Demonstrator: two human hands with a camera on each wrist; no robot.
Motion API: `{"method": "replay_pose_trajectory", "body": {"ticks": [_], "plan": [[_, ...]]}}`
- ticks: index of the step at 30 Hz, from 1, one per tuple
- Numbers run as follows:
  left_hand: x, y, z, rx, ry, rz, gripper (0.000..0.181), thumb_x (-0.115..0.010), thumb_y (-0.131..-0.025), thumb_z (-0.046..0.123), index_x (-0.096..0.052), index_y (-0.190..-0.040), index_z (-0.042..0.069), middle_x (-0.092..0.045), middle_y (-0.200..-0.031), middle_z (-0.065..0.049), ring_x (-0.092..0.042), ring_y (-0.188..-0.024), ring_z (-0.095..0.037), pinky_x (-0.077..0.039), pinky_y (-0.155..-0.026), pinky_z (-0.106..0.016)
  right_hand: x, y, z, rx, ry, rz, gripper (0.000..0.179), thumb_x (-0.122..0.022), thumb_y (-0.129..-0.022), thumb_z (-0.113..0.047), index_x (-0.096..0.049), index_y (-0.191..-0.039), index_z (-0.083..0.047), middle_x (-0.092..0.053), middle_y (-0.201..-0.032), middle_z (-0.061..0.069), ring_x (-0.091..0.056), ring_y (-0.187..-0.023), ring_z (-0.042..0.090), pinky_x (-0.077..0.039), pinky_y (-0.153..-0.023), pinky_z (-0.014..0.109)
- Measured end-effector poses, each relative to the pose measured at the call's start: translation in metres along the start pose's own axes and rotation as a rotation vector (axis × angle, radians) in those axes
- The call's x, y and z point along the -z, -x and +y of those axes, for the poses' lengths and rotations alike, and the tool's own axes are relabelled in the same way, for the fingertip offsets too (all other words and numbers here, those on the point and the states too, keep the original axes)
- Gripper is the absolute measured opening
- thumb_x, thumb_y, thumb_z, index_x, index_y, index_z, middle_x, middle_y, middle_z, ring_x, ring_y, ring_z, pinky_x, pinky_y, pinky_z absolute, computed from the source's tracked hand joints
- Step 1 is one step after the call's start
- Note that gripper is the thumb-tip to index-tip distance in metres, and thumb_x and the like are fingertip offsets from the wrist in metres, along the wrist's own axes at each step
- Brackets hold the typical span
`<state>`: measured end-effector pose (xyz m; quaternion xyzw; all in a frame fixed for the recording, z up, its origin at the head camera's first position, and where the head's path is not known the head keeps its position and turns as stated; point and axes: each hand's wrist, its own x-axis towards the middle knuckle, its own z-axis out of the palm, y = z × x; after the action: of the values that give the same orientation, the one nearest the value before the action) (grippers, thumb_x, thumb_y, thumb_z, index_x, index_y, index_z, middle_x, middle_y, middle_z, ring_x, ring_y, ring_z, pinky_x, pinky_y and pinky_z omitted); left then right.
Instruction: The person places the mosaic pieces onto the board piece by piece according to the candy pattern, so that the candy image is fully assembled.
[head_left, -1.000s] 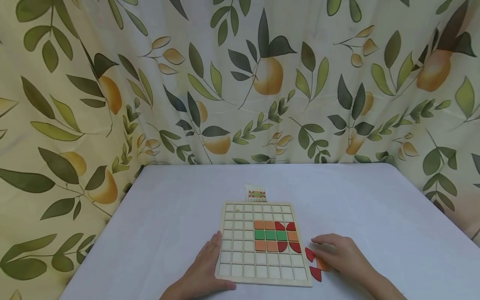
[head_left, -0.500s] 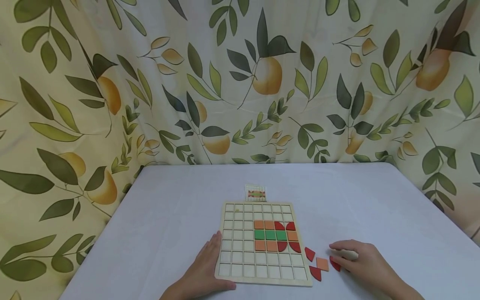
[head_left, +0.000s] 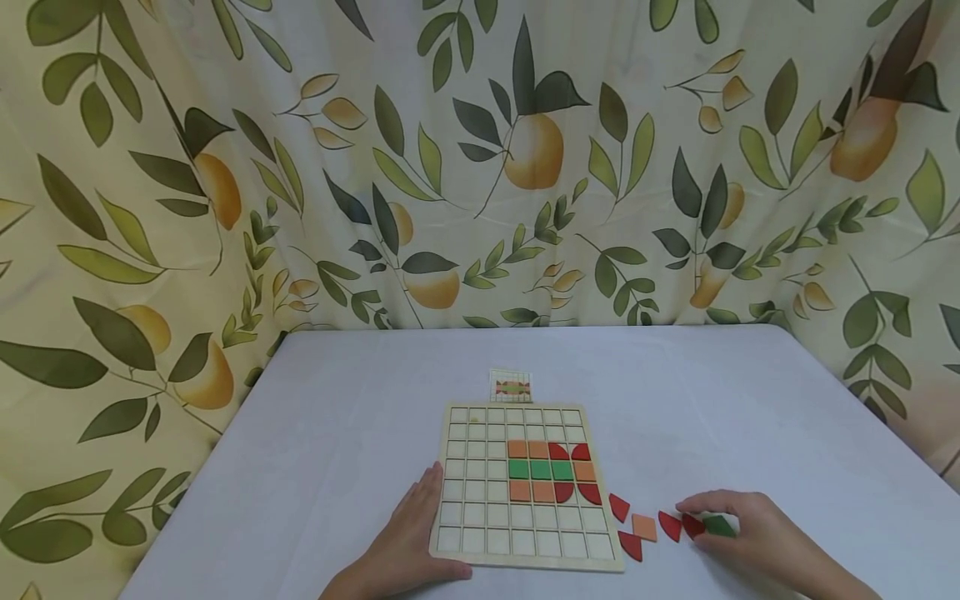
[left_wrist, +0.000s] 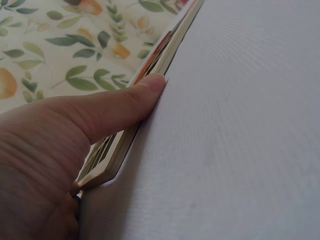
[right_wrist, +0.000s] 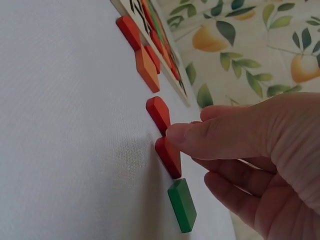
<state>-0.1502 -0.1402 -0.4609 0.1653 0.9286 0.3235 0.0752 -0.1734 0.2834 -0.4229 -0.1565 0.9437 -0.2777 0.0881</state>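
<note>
A square wooden grid board [head_left: 480, 518] lies on the table, with orange squares, green squares and red quarter-round tiles in its middle and right cells. My left hand [head_left: 401, 533] rests against its near left corner, fingers straight along the left edge. The thumb [left_wrist: 145, 92] presses the board's front edge in the left wrist view. My right hand [head_left: 757, 533] hovers low over the loose tiles, fingers loosely bent. Its thumb tip overlaps one red quarter-round tile [right_wrist: 169, 157] in the right wrist view. A green tile [right_wrist: 182, 205] lies beside that, partly seen through the thumb-index gap from above.
More loose tiles lie right of the board: a red one [head_left: 670, 526], an orange square [head_left: 644, 527] and two other red ones by the board's edge. A small pattern card [head_left: 511, 386] lies behind the board. A leaf-and-fruit patterned curtain [head_left: 480, 167] hangs beyond the table.
My right hand has moved right, away from the board, passing over the loose tiles. The orange, red and green tiles have come into sight. My left hand and the board stay put.
</note>
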Motion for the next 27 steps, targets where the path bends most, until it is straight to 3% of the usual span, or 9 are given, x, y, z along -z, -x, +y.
{"method": "replay_pose_trajectory", "body": {"ticks": [9, 15, 23, 27], "plan": [[0.001, 0.001, 0.000, -0.019, 0.003, 0.006, 0.127, -0.071, -0.060, 0.066, -0.006, -0.146, -0.002, -0.007, -0.152, -0.015, -0.006, -0.138, -0.027, -0.010, -0.108, -0.049, -0.002, 0.000, 0.005, 0.070, 0.028, -0.021, 0.033, -0.078, -0.071, -0.013, -0.069, -0.102, -0.011, -0.067, -0.095, -0.004, -0.059, -0.085, 0.008, -0.052, -0.075, 0.037], [0.000, 0.000, 0.001, 0.001, 0.003, 0.000, 0.128, -0.071, -0.059, 0.067, -0.005, -0.146, -0.001, -0.006, -0.152, -0.014, -0.005, -0.138, -0.027, -0.009, -0.108, -0.049, -0.002, -0.001, 0.009, 0.111, 0.034, -0.015, 0.032, -0.078, -0.071, -0.012, -0.069, -0.102, -0.009, -0.067, -0.094, -0.003, -0.059, -0.084, 0.007, -0.052, -0.075, 0.036], [0.002, 0.000, 0.001, -0.003, 0.001, -0.003, 0.128, -0.071, -0.059, 0.067, -0.005, -0.146, -0.002, -0.006, -0.152, -0.015, -0.005, -0.138, -0.026, -0.009, -0.109, -0.048, -0.006, -0.010, 0.001, -0.029, -0.006, 0.045, 0.033, -0.079, -0.069, -0.011, -0.070, -0.101, -0.009, -0.067, -0.096, 0.000, -0.060, -0.089, 0.018, -0.051, -0.078, 0.042], [0.001, 0.001, 0.001, -0.011, 0.000, 0.001, 0.128, -0.070, -0.059, 0.067, -0.005, -0.146, -0.002, -0.006, -0.152, -0.014, -0.005, -0.138, -0.026, -0.009, -0.109, -0.047, -0.006, -0.013, 0.001, -0.016, -0.004, 0.055, 0.032, -0.078, -0.070, -0.011, -0.070, -0.100, -0.009, -0.067, -0.096, 0.000, -0.061, -0.091, 0.020, -0.051, -0.079, 0.043]]}}
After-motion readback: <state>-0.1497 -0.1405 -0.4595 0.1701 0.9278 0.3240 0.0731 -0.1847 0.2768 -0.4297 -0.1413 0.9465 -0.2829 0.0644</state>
